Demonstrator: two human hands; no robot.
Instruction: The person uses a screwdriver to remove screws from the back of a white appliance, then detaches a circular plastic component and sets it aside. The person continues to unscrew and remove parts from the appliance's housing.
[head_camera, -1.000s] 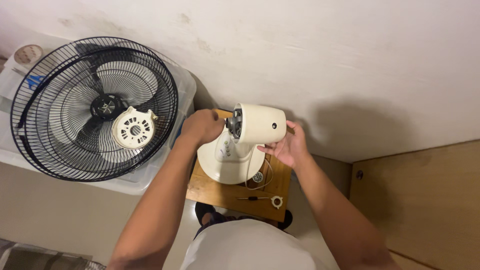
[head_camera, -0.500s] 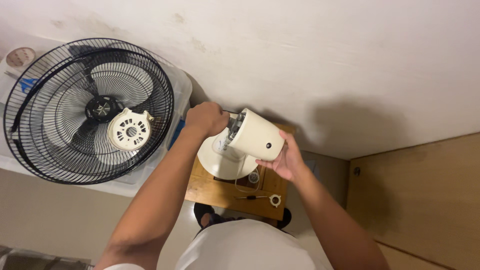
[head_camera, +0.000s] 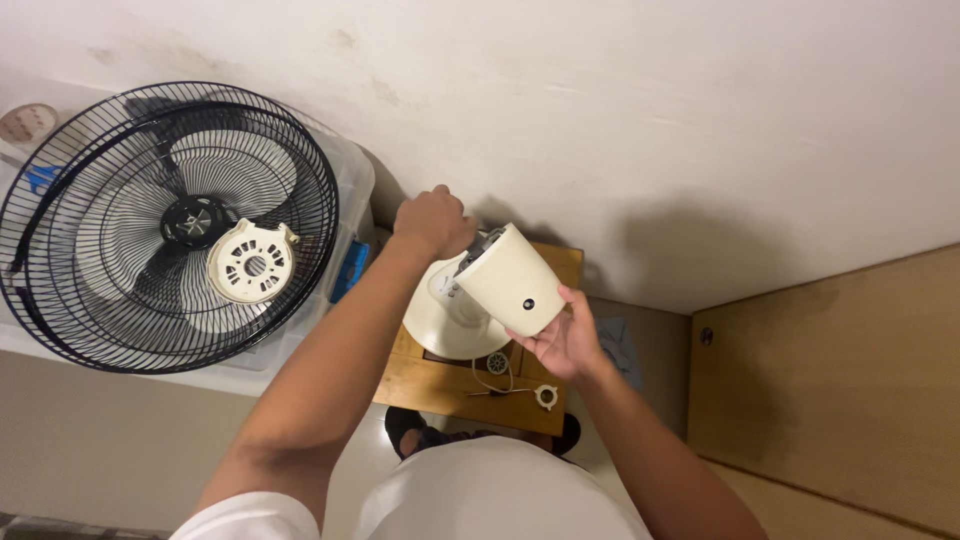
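Observation:
A cream fan motor housing (head_camera: 512, 280) is tilted above its round cream base (head_camera: 445, 325), which stands on a small wooden stool (head_camera: 440, 385). My right hand (head_camera: 565, 340) cups the housing from below and behind. At the motor's front end my left hand (head_camera: 432, 222) is closed, and what it grips is hidden. On the stool lie a small white ring nut (head_camera: 545, 397), a little round cap (head_camera: 497, 362) and a thin wire.
To the left, black wire fan guards with a dark blade (head_camera: 165, 225) and a cream round plate (head_camera: 250, 262) rest on a clear plastic storage box (head_camera: 345, 190). A white wall runs behind. A wooden panel (head_camera: 830, 380) stands at the right.
The motor housing has tipped further, its rear end swinging down to the right. My right hand slid under it, while my left hand stayed at the front end.

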